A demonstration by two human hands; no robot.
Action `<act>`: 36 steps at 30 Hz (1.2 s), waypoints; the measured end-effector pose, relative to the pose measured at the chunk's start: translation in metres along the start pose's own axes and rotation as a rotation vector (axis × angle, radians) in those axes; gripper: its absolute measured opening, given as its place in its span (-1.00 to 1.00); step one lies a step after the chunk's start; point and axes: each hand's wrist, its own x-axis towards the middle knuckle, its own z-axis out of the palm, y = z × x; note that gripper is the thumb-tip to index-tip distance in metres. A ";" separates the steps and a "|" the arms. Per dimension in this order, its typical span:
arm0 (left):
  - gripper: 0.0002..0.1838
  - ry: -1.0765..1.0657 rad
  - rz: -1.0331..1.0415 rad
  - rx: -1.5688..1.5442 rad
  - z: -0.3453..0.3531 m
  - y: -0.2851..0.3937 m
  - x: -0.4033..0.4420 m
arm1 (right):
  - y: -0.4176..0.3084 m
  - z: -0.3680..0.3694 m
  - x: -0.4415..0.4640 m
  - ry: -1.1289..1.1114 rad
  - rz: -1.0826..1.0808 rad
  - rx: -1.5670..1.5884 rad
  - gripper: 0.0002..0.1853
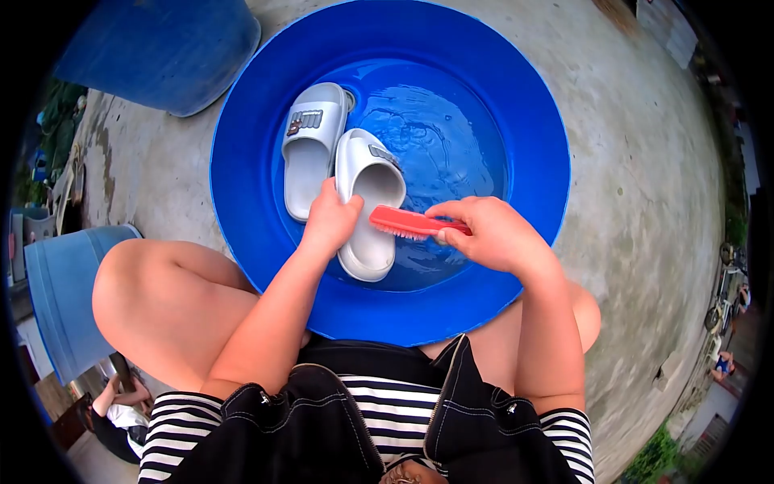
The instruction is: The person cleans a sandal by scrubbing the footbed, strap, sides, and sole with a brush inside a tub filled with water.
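Note:
My left hand [331, 218] grips the side of a light grey slide sandal [371, 252], its thumb over the edge of the footbed. In my right hand [488, 231] is a red scrubbing brush [403, 219], held by its handle with the pale bristles facing down over that sandal's footbed. Whether the bristles touch the sole I cannot tell. A matching slide sandal [307, 173] lies to the left, toe end away from me. Both are inside a round blue tub [528, 153] with shallow water [451, 133] in its bottom.
A large blue container [165, 56] stands at the upper left on the concrete floor [637, 218]. A lighter blue bucket [76, 282] is beside my left knee. Another person [121, 411] sits at the lower left; a distant person [723, 365] is at the right edge.

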 end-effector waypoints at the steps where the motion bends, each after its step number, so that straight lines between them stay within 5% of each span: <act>1: -0.32 -0.017 -0.026 -0.074 0.001 -0.002 0.001 | 0.004 0.015 0.003 0.063 -0.008 -0.103 -0.61; 9: -0.29 0.028 -0.002 -0.106 0.011 0.004 -0.009 | -0.027 0.081 0.023 0.101 0.059 -0.315 -0.65; 18: -0.29 0.013 0.031 0.094 0.014 0.025 -0.024 | -0.011 0.082 0.051 0.191 0.135 -0.325 -0.71; 23: -0.30 0.054 0.021 0.011 0.008 0.020 -0.017 | -0.034 0.065 0.040 -0.017 0.155 -0.283 -0.68; 36: -0.29 0.076 0.159 0.042 0.012 0.023 -0.022 | -0.029 0.067 0.042 0.006 0.192 -0.239 -0.67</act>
